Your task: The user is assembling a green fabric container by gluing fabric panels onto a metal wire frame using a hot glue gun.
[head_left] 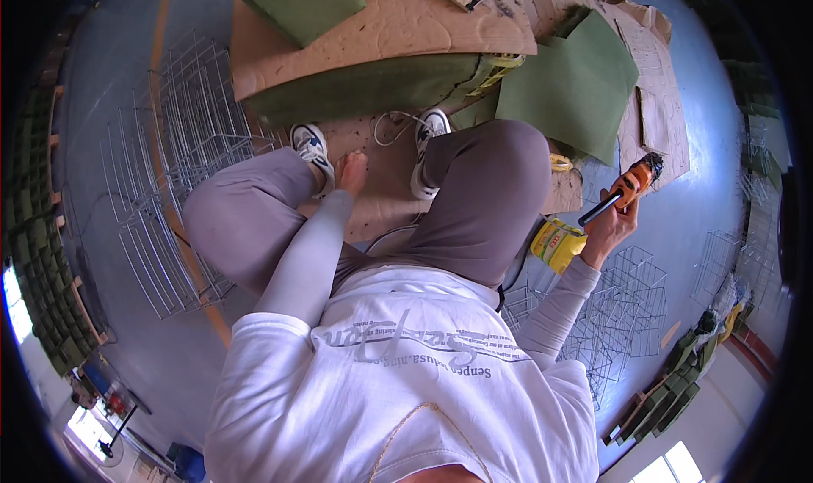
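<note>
Head view: seated person, knees raised at frame centre.
Left hand (351, 171): centre frame, fingers loosely together, resting on the cardboard sheet (381, 204) between the two shoes; holds nothing.
Right hand (611, 225): right of centre, fingers clamped round the black grip.
Power tool (631, 185): orange body projects up and right from the fist.
Yellow bag (557, 244): just left of the wrist.
Green panel (576, 89): upper right, beyond the tool.

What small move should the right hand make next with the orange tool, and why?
Probably bring the orange tool in toward the cardboard at the feet. The right hand holds it raised out to the side over the floor, while the left hand rests on the cardboard between the shoes.
</note>
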The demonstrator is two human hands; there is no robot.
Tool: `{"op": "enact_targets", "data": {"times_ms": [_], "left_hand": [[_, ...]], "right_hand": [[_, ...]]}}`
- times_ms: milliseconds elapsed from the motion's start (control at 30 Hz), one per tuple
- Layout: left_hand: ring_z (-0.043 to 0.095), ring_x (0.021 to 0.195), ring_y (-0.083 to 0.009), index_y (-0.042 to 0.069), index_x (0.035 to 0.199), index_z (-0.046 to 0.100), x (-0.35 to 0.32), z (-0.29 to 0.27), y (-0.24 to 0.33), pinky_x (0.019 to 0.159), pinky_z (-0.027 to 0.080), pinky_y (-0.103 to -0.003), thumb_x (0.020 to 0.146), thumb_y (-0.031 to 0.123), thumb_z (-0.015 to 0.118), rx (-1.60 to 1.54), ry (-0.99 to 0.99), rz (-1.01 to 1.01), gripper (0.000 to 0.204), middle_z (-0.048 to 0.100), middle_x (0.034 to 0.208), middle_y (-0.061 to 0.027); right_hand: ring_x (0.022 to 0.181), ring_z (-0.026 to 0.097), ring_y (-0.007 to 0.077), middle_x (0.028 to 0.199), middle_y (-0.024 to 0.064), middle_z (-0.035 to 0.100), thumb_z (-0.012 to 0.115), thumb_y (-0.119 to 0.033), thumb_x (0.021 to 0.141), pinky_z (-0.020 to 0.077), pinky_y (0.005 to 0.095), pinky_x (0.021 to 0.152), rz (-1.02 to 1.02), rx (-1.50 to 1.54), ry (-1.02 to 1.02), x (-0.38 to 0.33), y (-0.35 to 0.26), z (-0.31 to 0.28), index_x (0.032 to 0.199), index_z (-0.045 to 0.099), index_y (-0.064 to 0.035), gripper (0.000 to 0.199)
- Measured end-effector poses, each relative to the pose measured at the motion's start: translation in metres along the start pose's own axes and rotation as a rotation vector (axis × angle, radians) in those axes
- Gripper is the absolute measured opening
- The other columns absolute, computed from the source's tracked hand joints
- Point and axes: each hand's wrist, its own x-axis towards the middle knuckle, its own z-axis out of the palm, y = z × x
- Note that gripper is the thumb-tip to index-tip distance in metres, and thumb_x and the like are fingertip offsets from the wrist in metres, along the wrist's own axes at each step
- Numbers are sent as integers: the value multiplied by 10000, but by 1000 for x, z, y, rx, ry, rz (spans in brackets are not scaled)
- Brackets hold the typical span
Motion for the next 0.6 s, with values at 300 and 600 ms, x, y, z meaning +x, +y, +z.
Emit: {"op": "enact_targets", "data": {"times_ms": [300,600], "left_hand": [[605,1035,-344,75,1000,648,-107,106,10,899,469,-469,799,89,591,-55,-376,-42,209,638,1055,-170],[691,880,-368,40,954,744,-23,59,-24,787,548,-402,832,165,622,-178,-409,-574,214,715,920,-192]], "right_hand": [[744,582,75,893,33,672,684,16,798,459,218,660,-7,-196,-60,-7,10,-11,1149,636,22,354],[739,575,63,872,16,654,701,-17,817,446,204,646,43,-73,-113,-15,3,19,1126,640,26,318]]}}
